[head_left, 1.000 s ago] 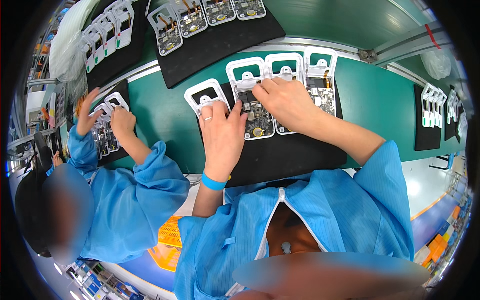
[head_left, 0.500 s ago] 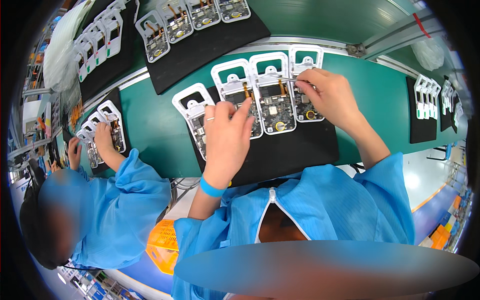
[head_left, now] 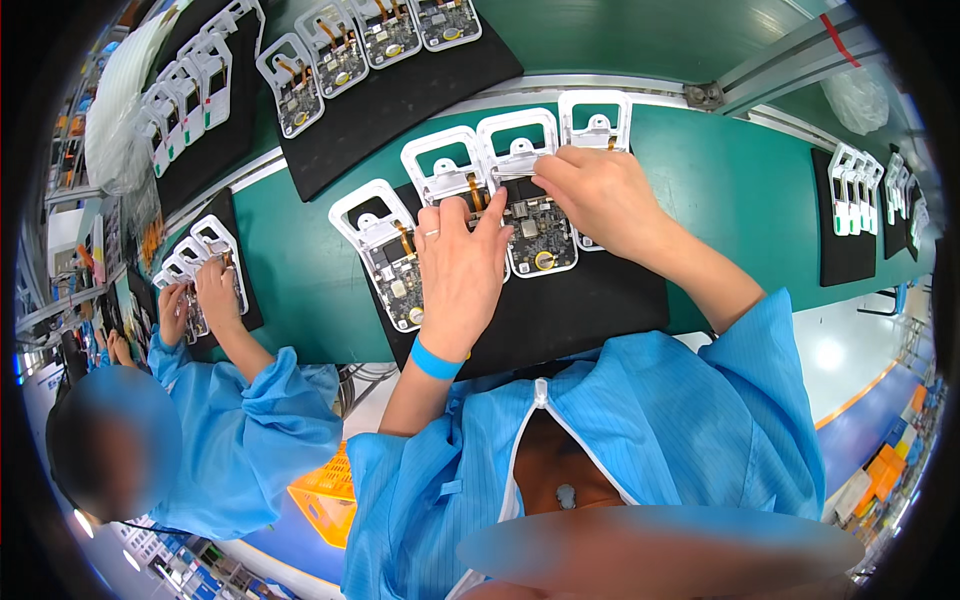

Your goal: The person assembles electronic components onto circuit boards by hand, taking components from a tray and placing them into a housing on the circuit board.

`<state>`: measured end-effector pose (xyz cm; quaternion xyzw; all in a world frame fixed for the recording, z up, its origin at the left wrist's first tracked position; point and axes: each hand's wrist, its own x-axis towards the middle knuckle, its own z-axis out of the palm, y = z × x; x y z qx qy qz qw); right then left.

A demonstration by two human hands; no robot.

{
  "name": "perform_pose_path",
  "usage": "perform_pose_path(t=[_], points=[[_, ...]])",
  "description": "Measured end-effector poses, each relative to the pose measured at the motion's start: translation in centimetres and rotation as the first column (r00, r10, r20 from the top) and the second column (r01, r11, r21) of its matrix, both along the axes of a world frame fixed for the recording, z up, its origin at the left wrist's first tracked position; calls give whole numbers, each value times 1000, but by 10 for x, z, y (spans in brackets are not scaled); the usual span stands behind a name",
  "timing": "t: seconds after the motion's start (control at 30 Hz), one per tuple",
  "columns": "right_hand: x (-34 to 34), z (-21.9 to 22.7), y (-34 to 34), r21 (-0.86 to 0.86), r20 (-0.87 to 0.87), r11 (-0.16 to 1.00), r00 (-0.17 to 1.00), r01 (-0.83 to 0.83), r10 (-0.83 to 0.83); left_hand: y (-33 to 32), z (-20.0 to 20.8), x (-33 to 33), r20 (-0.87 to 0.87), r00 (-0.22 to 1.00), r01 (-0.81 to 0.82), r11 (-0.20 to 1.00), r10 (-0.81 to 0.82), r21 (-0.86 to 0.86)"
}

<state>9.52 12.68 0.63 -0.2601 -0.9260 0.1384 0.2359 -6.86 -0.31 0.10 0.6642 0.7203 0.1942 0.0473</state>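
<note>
Four white plastic housings stand side by side, fitted with dark circuit boards and orange flex cables. My right hand (head_left: 608, 198) pinches metal tweezers (head_left: 514, 174), whose tip lies over the upper part of the third housing (head_left: 515, 120). This hand also covers much of the rightmost housing (head_left: 597, 98). Over the second housing (head_left: 440, 140) rests my left hand (head_left: 458, 265), its index finger stretched toward the tweezer tip and its thumb apart; I see nothing held in it. The leftmost housing (head_left: 375, 195) sits beside that hand, its flex cable visible.
Under the housings is a black mat (head_left: 590, 310) on the green bench (head_left: 720, 200). More housings stand on a black mat (head_left: 400, 110) behind a metal rail. At left, a co-worker's hands (head_left: 215, 290) handle similar units. An orange crate (head_left: 325, 500) is below.
My right hand and the tweezers have shifted left, from the rightmost housing's edge to over the third housing. The orange flex cable seen there before is no longer visible. My left hand stays near the second housing.
</note>
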Motion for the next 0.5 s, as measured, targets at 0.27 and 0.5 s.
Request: perform_pose_path(t=[0.27,0.5], points=[[-1,-7,2,92,94,995,995,-42,33,5,-2,-4,-35,999,-17,1000,16,-18],[-3,-2,0,135,162,989,986,-67,45,6,-6,-9,-30,999,-10,1000,10,-10]])
